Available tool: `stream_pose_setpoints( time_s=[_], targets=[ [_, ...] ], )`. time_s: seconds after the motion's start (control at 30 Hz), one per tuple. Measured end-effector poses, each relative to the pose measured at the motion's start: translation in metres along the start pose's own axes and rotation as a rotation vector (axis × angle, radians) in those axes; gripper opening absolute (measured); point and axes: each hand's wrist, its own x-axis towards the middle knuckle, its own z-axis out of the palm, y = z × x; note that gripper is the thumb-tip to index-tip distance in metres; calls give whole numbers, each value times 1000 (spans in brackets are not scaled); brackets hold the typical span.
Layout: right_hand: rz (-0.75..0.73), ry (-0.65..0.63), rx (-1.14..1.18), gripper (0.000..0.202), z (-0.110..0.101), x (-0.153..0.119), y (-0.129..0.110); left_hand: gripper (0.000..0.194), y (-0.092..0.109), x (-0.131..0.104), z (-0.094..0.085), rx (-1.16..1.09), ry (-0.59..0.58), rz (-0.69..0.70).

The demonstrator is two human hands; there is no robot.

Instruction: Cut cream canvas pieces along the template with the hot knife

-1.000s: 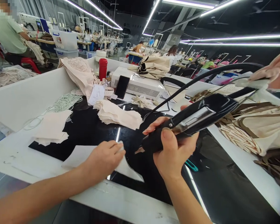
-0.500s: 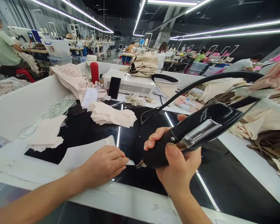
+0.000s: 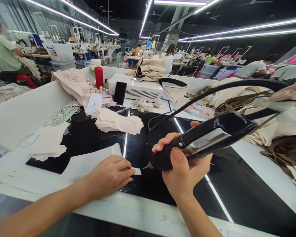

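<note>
My right hand [image 3: 185, 164] is wrapped round a black corded handheld tool [image 3: 212, 138] with a silver lever along its side. A pointed metal tip [image 3: 147, 165] sticks out at the tool's left end, tilted down close to the sheet's narrow end. My left hand [image 3: 113, 174] presses its bunched fingers on the narrow right end of a thin white sheet [image 3: 81, 163], whose corner shows past the fingertips. Whether it is paper or cloth I cannot tell. The sheet lies partly on the black work surface [image 3: 162, 187]. The black cable [image 3: 207, 92] arches from the tool's rear back to the table.
Behind my hands lie a pale fabric stack [image 3: 118, 121], another stack [image 3: 49, 141], and green cord [image 3: 64, 115]. A phone [image 3: 120, 93] leans on a white vented box [image 3: 140, 90] near a red flask [image 3: 98, 77]. Another person's hand [image 3: 289, 92] is at right by brown straps [image 3: 283, 151].
The tool tip has lifted slightly off the sheet's end and the tool has tilted flatter. My left hand has barely moved. The other person's hand has shifted right and down.
</note>
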Motion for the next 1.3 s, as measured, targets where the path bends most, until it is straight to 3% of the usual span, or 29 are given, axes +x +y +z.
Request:
stream_pose_setpoints(
  time_s=[0.27, 0.57, 1.3],
  targets=[
    [16, -18, 8, 51, 1, -4, 2, 16, 0, -1, 0, 28, -16, -7],
    [35, -1, 23, 35, 6, -4, 4, 17, 1, 0, 0, 32, 12, 4],
    [53, 1, -19, 32, 6, -4, 1, 18, 1, 0, -1, 39, 4, 5]
  ],
)
